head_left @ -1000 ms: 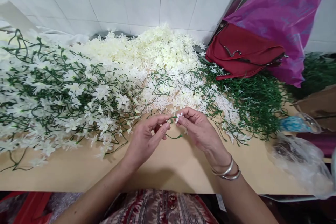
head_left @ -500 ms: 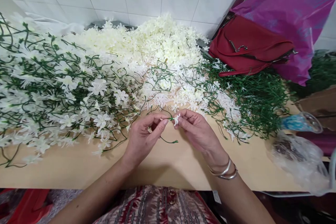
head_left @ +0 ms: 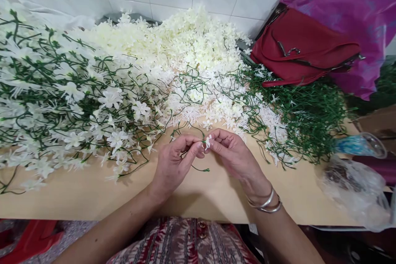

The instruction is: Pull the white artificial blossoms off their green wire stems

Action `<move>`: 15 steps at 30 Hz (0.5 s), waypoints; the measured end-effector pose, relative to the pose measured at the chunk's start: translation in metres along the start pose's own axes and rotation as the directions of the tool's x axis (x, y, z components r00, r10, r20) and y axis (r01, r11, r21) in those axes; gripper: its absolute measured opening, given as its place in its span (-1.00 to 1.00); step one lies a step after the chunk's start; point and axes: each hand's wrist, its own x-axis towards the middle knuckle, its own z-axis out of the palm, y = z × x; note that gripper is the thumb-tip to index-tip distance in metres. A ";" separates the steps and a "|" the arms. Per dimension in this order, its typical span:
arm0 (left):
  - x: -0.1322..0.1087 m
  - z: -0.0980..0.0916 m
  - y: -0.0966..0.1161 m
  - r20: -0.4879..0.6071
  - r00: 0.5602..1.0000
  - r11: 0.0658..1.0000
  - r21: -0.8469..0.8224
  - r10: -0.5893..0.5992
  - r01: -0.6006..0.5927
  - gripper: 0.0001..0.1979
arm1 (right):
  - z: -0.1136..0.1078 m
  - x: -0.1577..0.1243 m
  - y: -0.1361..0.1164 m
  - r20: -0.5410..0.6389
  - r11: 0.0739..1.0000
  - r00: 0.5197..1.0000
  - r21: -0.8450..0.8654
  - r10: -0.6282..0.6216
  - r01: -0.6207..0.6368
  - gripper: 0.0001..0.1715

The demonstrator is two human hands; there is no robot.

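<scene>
My left hand (head_left: 176,163) pinches a thin green stem (head_left: 199,169) whose lower end curls out below the fingers. Facing it, my right hand (head_left: 236,156) holds a small white flower (head_left: 207,142) between thumb and forefinger. Flower and stem meet between my fingertips, just above the table (head_left: 213,198); the exact joint is too small to make out. Beyond my hands lie loose white petals (head_left: 192,113) and a few green stems (head_left: 193,86).
A big heap of white flowers on green stems (head_left: 71,95) fills the left. Cream blossoms (head_left: 185,37) lie by the wall. At right are green stems (head_left: 312,119), a red handbag (head_left: 306,45), a purple bag (head_left: 346,0), a blue-patterned cup (head_left: 359,145) and a clear plastic bag (head_left: 355,194).
My left hand has moved slightly right, closer to my right hand, and its fingertips now sit nearer the white flower. The whole view has shifted a little.
</scene>
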 end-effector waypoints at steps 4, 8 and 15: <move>-0.001 0.000 -0.007 0.013 1.000 1.000 -0.020 -0.021 0.021 -0.87 | -0.001 0.001 0.001 0.031 0.999 0.999 -0.048 0.014 -0.013 -0.67; -0.002 0.000 -0.013 0.021 0.998 0.995 -0.079 -0.055 0.056 -0.86 | 0.001 0.002 0.001 0.037 0.998 0.999 -0.067 0.020 -0.017 -0.65; -0.003 0.000 -0.016 0.029 0.994 0.983 -0.143 -0.109 0.112 -0.86 | 0.004 0.004 0.003 0.042 0.997 0.999 -0.066 0.029 -0.026 -0.61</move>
